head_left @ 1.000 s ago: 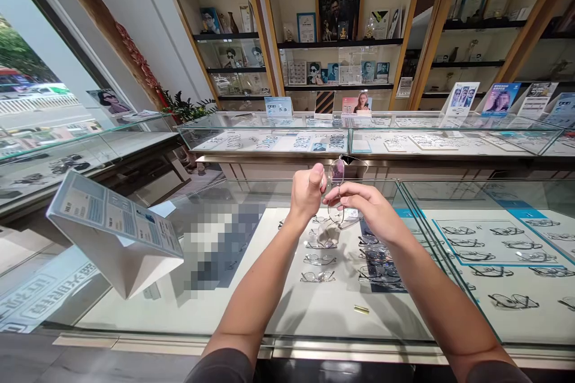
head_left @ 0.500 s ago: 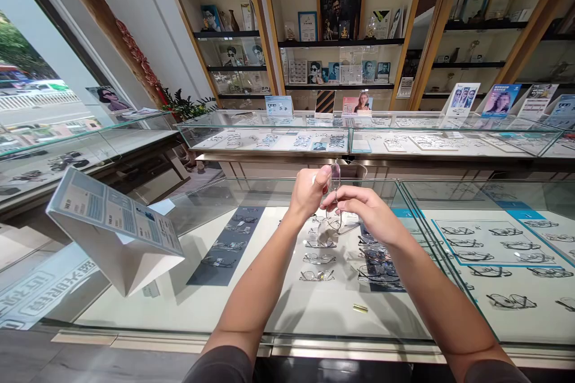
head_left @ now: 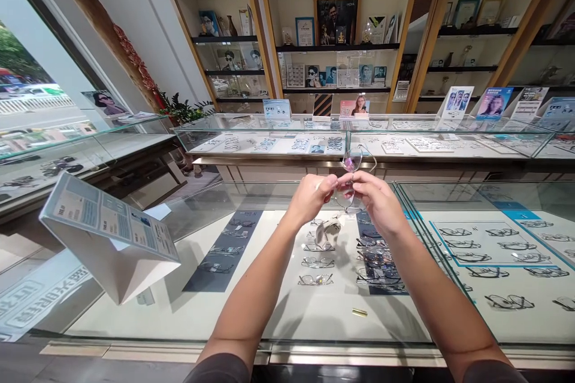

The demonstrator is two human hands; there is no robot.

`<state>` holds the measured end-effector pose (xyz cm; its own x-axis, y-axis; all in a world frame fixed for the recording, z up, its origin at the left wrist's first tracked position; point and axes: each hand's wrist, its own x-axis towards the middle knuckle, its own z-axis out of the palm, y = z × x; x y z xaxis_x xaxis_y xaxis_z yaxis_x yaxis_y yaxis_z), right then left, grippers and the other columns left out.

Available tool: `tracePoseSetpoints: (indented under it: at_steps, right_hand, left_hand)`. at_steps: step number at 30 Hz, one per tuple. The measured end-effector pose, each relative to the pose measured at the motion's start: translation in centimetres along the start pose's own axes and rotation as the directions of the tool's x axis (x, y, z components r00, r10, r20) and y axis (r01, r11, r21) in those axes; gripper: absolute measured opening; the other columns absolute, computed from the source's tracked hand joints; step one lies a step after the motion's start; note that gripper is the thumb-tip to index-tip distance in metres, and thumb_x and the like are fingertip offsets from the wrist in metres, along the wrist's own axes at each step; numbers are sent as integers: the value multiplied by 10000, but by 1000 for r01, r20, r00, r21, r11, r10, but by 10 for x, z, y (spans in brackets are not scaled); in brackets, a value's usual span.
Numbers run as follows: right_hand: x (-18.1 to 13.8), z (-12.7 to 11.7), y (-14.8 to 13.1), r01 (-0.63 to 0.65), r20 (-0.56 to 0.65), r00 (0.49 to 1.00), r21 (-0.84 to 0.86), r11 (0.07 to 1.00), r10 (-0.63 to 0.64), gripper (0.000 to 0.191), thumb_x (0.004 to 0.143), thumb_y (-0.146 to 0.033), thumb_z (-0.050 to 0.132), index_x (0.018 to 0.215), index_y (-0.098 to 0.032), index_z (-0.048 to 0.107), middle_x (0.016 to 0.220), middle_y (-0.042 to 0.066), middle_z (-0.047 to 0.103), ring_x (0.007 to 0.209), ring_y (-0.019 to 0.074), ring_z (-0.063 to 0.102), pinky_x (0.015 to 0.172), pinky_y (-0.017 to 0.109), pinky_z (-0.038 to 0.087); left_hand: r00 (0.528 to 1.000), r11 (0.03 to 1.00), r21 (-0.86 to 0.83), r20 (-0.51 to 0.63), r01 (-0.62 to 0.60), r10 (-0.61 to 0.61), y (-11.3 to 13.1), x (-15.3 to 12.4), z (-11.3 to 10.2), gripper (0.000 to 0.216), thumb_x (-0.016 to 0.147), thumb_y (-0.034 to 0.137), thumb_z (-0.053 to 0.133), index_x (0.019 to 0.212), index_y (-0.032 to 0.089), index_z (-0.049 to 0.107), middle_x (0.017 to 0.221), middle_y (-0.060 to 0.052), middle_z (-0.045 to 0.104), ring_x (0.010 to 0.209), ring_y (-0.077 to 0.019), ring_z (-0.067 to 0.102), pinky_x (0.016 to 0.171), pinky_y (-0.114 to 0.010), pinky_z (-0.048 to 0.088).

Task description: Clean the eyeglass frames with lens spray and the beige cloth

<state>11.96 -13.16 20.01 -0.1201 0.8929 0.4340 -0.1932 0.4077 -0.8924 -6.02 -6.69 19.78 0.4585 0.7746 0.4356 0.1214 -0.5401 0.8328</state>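
A pair of thin-rimmed eyeglasses (head_left: 352, 160) is held up on end over the glass counter, one lens above the other. My right hand (head_left: 376, 197) is closed on it near the middle, fingertips around the frame. Close beside it, my left hand (head_left: 313, 196) is curled shut, its thumb and forefinger reaching my right fingertips. What those left fingers pinch, if anything, is hidden. Beneath the hands shows a crumpled-looking pale beige shape (head_left: 329, 232); I cannot tell whether it is cloth or a reflection. Rows of eyeglasses (head_left: 315, 279) lie below in the display case.
A folded card stand (head_left: 112, 230) rests on the counter at left. A small gold-coloured bar (head_left: 359, 312) lies near the front of the case. Another glass display case (head_left: 269, 143) runs across behind, with sign cards on it. Wooden shelves (head_left: 336, 48) line the wall.
The eyeglasses have shifted right and turned slightly. The left thumb has come away from the upper lens to the right fingertips. My right hand has moved up a little.
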Motion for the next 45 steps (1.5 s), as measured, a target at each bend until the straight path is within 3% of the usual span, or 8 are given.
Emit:
tracePoseSetpoints:
  at_steps: [3,15,21,23,25,29,36,45]
  right_hand:
    - [2,-1,3,14,-58,998,3,1000,-14,211,925,-291,628,1011,-259,818,1084,26,777,1040,214,672,951,350,509]
    - [3,-2,4,31,-61,998,-6,999,-32,210,917,-297,629,998,-275,822,1091,20,787,1083,220,682,977,354,517]
    - [3,-4,0,39,-58,998,-15,999,-40,228,929,-298,607,1021,-269,814,1117,38,810,1117,232,695,1017,394,502]
    - [4,-4,-1,39,-56,998,-7,999,-39,229,932,-291,602,1021,-267,812,1124,43,816,1113,233,702,1024,406,499]
    - [4,-4,-2,38,-61,997,-12,999,-38,226,930,-290,602,1018,-264,808,1126,48,816,1116,235,702,1028,413,500]
    - [3,-4,-4,32,-61,998,-43,999,-35,224,929,-305,600,1018,-260,801,1137,54,812,1124,238,695,1015,414,511]
    - [2,-4,-5,28,-56,998,-68,997,-32,221,934,-315,603,1014,-271,805,1154,52,811,1150,248,691,1021,427,511]
    - [2,-2,-4,32,-42,999,-67,997,-35,228,935,-287,593,1016,-267,805,1119,46,815,1147,243,694,1041,425,492]
  left_hand:
    - [998,1000,15,60,-8,7,-4,0,7,675,936,747,479,526,217,397,505,13,390,512,-122,324,551,-318,227]
    - [999,999,39,-1,-37,37,-4,0,10,667,939,726,473,515,216,401,500,4,400,526,-130,339,551,-317,226]
    - [997,994,-107,-67,-37,30,-11,8,-6,659,944,768,450,605,210,538,563,-6,491,551,-153,459,602,-310,366]
    - [991,993,-105,-125,-62,48,-22,16,-15,587,974,704,435,695,206,569,684,-31,576,668,-178,544,694,-311,433]
    - [982,999,31,-190,-15,20,-38,25,-24,446,1000,577,426,819,205,589,880,-62,647,842,-202,597,809,-313,471]
    - [949,913,319,-266,254,-171,-84,40,-36,160,946,286,478,1069,220,557,1174,-94,629,1108,-235,599,968,-333,474]
    - [895,712,543,-239,445,-377,-150,40,-42,156,934,216,624,1074,207,556,1234,-155,671,1178,-295,624,976,-367,468]
    - [818,495,697,-238,519,-523,-177,34,-43,351,854,206,751,1190,241,658,1319,-149,756,1246,-337,689,940,-364,487]
